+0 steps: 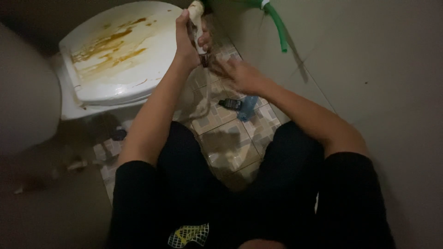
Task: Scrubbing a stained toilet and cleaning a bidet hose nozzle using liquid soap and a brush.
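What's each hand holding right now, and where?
Left hand grips a pale tube-shaped bottle around its middle. Right hand holds nothing visible.

The person wears black short sleeves that end above the elbows, dark black trousers, and a black top with a yellow-green netted patch near the hem; both forearms are bare.

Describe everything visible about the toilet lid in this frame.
The toilet lid is white, smooth and glossy, plastic by its look, and closed flat over the bowl. Yellow-brown streaks and smears run across its upper half, thickest toward the far left. It sits at the upper left of the view, angled, above the patterned floor tiles. The left hand, raised with a pale bottle, is beside its right edge; whether they touch cannot be told.
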